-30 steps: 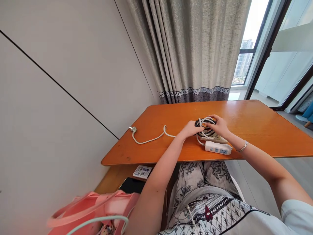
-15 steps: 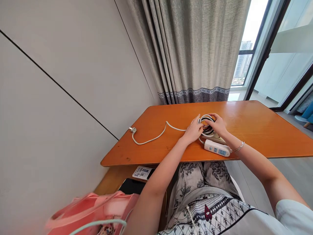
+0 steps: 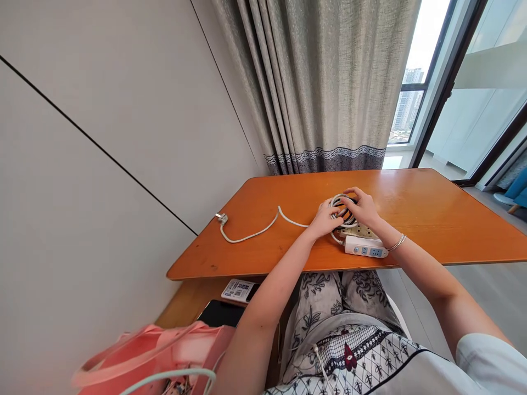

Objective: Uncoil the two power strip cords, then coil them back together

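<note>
Both hands are at a coil of white power cord (image 3: pixel 349 223) above the wooden table. My left hand (image 3: pixel 325 220) is closed round the coil's left side. On its upper right side, my right hand (image 3: pixel 363 208) grips the loops with curved fingers. Black cable shows inside the white loops. Just below, a white power strip (image 3: pixel 365 247) with blue sockets lies near the table's front edge, and its cord runs up to the coil. A beige power strip (image 3: pixel 362 231) lies behind it, partly hidden. The cord's loose end stretches left to a plug (image 3: pixel 221 218).
The orange-brown table (image 3: pixel 436 219) stands against a white wall (image 3: pixel 102 192), with a curtain (image 3: pixel 329 82) behind. Below the table's left front are a white labelled box (image 3: pixel 236 289), a black flat object (image 3: pixel 221 314) and a pink bag (image 3: pixel 164 351).
Both hands have shifted slightly left with the coil, and the right fingers sit a little higher on the loops. More of the beige strip shows.
</note>
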`<action>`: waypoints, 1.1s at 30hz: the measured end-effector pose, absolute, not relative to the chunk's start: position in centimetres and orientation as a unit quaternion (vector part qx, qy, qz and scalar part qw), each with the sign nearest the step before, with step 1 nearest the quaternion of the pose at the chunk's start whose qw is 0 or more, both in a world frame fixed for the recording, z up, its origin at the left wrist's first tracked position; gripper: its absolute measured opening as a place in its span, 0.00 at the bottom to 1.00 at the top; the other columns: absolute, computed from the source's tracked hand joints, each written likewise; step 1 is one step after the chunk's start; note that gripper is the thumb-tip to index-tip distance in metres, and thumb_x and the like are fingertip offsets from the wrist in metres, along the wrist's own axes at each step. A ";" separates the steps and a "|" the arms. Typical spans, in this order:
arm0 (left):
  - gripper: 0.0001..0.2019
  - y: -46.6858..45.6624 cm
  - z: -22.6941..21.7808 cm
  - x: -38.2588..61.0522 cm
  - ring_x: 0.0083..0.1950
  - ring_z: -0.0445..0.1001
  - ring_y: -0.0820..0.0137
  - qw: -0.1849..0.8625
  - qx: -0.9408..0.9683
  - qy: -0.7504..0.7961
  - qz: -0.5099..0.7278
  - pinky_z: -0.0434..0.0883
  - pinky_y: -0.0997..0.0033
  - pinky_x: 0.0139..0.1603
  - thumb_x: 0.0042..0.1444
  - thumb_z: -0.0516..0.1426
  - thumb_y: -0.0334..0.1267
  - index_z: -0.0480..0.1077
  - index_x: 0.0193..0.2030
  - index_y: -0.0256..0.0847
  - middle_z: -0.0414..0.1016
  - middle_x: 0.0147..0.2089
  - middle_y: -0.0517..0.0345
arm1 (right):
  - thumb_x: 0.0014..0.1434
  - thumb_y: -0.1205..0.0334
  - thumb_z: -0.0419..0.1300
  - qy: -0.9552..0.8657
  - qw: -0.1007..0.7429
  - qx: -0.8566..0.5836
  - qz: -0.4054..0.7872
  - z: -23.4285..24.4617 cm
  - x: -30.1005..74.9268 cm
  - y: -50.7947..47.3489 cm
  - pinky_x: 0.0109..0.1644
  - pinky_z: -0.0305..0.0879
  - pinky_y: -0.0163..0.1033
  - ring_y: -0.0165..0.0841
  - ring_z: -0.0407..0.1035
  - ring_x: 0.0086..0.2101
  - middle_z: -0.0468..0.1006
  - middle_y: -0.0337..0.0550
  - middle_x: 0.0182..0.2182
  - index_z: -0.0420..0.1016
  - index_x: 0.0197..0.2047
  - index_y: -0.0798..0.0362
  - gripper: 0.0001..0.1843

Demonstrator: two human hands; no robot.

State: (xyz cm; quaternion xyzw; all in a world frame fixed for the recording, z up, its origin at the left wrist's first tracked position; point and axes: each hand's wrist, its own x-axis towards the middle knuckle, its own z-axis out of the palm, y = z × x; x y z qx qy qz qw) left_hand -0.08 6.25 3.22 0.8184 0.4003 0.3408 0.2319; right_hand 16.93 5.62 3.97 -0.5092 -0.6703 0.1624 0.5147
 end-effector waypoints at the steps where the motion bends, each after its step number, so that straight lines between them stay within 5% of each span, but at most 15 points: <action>1: 0.02 6.2 2.9 0.0 0.66 0.65 0.51 0.235 0.811 0.401 0.356 0.61 0.46 0.69 0.48 0.59 0.32 0.72 0.26 0.39 0.67 0.63 0.46 | 0.58 0.48 0.60 -0.676 0.512 -0.508 0.155 3.9 17.1 5.7 0.33 0.64 0.38 0.32 0.69 0.24 0.79 0.38 0.25 0.78 0.42 0.50 0.16; 8: 0.05 5.5 1.8 0.1 0.76 0.51 0.51 0.274 0.786 0.351 0.429 0.54 0.50 0.74 0.53 0.61 0.37 0.71 0.31 0.38 0.45 0.77 0.42 | 0.62 0.43 0.55 -0.687 0.529 -0.454 0.206 3.1 17.9 5.9 0.32 0.63 0.37 0.32 0.67 0.26 0.76 0.39 0.26 0.78 0.40 0.51 0.20; 14: 0.13 4.7 2.8 -0.6 0.77 0.49 0.51 0.359 0.765 0.251 0.472 0.52 0.51 0.75 0.50 0.65 0.46 0.71 0.32 0.40 0.46 0.78 0.47 | 0.66 0.36 0.46 -0.691 0.535 -0.407 0.267 1.3 18.0 7.0 0.34 0.69 0.39 0.33 0.69 0.30 0.76 0.43 0.31 0.78 0.43 0.52 0.30; 18: 0.12 4.6 3.4 -0.9 0.76 0.50 0.51 0.431 0.718 0.226 0.498 0.53 0.49 0.74 0.50 0.65 0.46 0.70 0.31 0.40 0.51 0.77 0.48 | 0.69 0.45 0.47 -0.731 0.538 -0.377 0.184 1.4 18.0 7.1 0.50 0.73 0.47 0.39 0.71 0.49 0.75 0.50 0.52 0.74 0.57 0.46 0.24; 20: 0.11 4.9 3.4 -1.0 0.76 0.51 0.50 0.461 0.690 0.231 0.508 0.54 0.48 0.73 0.49 0.65 0.45 0.70 0.31 0.40 0.52 0.76 0.48 | 0.69 0.51 0.49 -0.775 0.517 -0.347 0.105 1.9 18.0 6.7 0.62 0.65 0.54 0.41 0.66 0.58 0.72 0.50 0.59 0.72 0.59 0.44 0.21; 22: 0.11 5.4 3.2 -1.1 0.76 0.51 0.50 0.477 0.677 0.230 0.511 0.53 0.49 0.74 0.49 0.65 0.44 0.72 0.32 0.40 0.53 0.76 0.49 | 0.68 0.53 0.53 -0.807 0.489 -0.327 0.062 2.5 17.9 6.1 0.66 0.60 0.57 0.44 0.64 0.60 0.73 0.51 0.58 0.72 0.58 0.45 0.19; 27: 0.22 6.5 2.3 -1.4 0.73 0.58 0.52 0.457 0.693 0.210 0.516 0.56 0.52 0.73 0.51 0.66 0.49 0.72 0.49 0.42 0.52 0.76 0.47 | 0.68 0.54 0.54 -0.809 0.466 -0.357 0.036 4.2 17.6 5.4 0.56 0.66 0.51 0.41 0.74 0.47 0.82 0.48 0.45 0.76 0.48 0.48 0.12; 31: 0.27 6.3 1.9 -1.3 0.72 0.60 0.55 0.350 0.736 0.237 0.528 0.56 0.53 0.73 0.57 0.60 0.56 0.66 0.58 0.43 0.58 0.73 0.42 | 0.67 0.57 0.56 -0.791 0.456 -0.406 0.026 5.4 17.3 5.5 0.61 0.60 0.54 0.41 0.75 0.45 0.83 0.46 0.44 0.77 0.44 0.48 0.10; 33: 0.36 5.8 2.1 -1.1 0.73 0.59 0.53 0.281 0.766 0.272 0.511 0.55 0.51 0.73 0.53 0.64 0.58 0.63 0.63 0.41 0.60 0.71 0.39 | 0.65 0.58 0.57 -0.783 0.457 -0.422 0.037 5.9 17.1 5.4 0.59 0.61 0.55 0.41 0.76 0.43 0.84 0.46 0.40 0.77 0.42 0.48 0.08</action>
